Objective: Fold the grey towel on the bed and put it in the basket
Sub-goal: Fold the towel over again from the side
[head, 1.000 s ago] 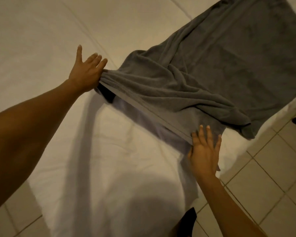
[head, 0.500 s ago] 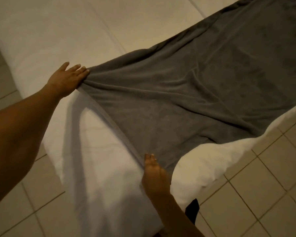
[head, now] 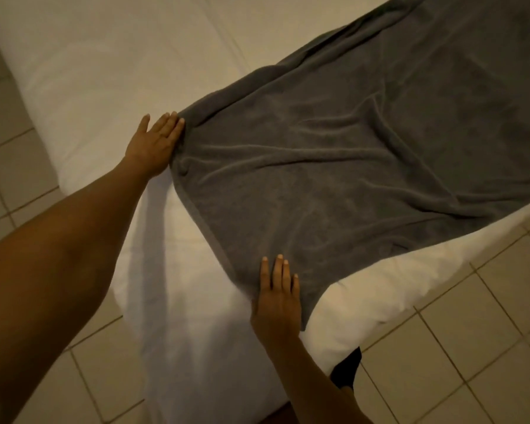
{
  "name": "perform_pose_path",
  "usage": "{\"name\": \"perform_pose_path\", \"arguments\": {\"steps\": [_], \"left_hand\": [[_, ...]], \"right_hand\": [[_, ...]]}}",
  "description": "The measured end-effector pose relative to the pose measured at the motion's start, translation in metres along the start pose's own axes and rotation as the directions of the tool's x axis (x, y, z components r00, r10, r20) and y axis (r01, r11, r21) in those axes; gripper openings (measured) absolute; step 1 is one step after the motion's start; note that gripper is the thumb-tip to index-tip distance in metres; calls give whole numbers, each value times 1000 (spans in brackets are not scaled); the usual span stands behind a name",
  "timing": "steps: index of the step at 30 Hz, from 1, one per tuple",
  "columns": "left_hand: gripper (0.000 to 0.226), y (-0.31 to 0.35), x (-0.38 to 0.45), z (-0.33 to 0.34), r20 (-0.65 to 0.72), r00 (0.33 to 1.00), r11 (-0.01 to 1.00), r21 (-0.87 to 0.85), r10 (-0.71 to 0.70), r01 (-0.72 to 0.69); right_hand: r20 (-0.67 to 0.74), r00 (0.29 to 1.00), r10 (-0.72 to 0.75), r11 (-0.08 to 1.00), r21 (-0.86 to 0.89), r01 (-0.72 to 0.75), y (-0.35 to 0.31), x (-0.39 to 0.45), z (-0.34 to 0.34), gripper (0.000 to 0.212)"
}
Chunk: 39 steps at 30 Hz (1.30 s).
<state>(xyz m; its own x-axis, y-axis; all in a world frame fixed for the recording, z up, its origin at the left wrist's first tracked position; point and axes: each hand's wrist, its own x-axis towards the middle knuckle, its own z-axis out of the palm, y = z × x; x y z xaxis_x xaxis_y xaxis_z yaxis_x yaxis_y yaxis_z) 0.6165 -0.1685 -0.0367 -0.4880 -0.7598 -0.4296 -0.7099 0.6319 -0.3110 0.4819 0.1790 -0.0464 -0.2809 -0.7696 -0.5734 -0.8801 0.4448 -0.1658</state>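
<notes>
1. Two bare hands rest at the near corners of a grey towel (head: 334, 166), which lies spread, slightly wrinkled, across a white bed (head: 104, 71).
2. The left hand (head: 155, 145) lies flat at the towel's far-left corner, fingers straight and together, fingertips touching the cloth edge.
3. The right hand (head: 277, 298) presses flat on the near corner, fingers straight, lying on the towel.
4. The towel's right edge runs along the bed's side, above a tiled floor (head: 471, 347).
</notes>
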Motion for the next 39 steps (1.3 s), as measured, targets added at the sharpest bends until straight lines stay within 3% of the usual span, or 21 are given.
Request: {"name": "perform_pose_path", "arguments": {"steps": [4, 10, 15, 19, 25, 29, 33, 39], "left_hand": [[65, 0, -3, 7, -2, 998, 994, -87, -63, 63], [57, -5, 6, 3, -64, 978, 965, -190, -198, 183], [54, -22, 20, -15, -138, 958, 957, -183, -251, 224], [55, -27, 28, -24, -160, 958, 960, -194, -236, 204], [55, 4, 29, -30, -141, 989, 988, -150, -46, 24], [59, 15, 26, -52, -85, 989, 977, -185, -124, 106], [57, 12, 31, -86, -56, 987, 948, -291, -150, 128], [59, 20, 29, -146, -88, 975, 936, -310, -202, 166]], "right_hand": [[-10, 999, 31, 999, -25, -31, 5, 0, 6, 103], [-122, 990, 73, 997, 9, -73, 23, 3, 7, 69], [-109, 979, 173, 985, 29, -171, 50, 11, -3, 80], [-133, 981, 143, 990, 19, -142, 60, 20, -9, 79], [-189, 980, 60, 995, -65, -74, 55, 21, -16, 83], [-216, 974, 62, 996, -48, -74, 58, 7, -35, 75], [-339, 940, -29, 996, -90, -2, 65, -6, -64, 43], [-316, 948, 46, 987, -129, -91, 84, -17, -112, 51]]}}
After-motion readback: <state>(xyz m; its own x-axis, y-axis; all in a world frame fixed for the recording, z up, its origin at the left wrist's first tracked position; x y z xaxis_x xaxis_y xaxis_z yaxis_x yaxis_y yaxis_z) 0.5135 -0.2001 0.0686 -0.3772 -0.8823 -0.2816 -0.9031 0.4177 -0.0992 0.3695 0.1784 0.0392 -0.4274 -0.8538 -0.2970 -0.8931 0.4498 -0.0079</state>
